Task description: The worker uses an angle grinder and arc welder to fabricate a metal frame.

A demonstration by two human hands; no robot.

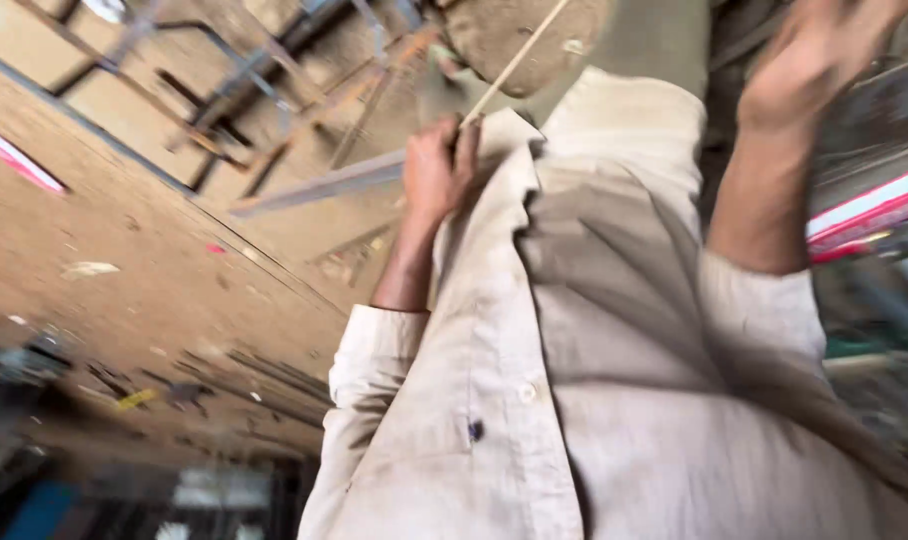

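Observation:
I am looking down my own pale, dusty shirt [574, 350]. My left hand [439, 170] is closed in a fist around a thin pale stick [514, 62] that slants up to the right. A flat grey metal bar [314, 185] runs out to the left from that hand; whether the hand also touches it is unclear. My right hand [824, 60] is raised at the top right, with a bare forearm and a rolled sleeve. It is badly blurred, so what its fingers are doing and whether they hold anything cannot be made out.
A brown dirt floor [124, 290] with scattered scraps fills the left. Metal frames and rods [234, 80] lie at the top left. A red and white strip [864, 210] crosses the right edge. Dark clutter sits at the bottom left.

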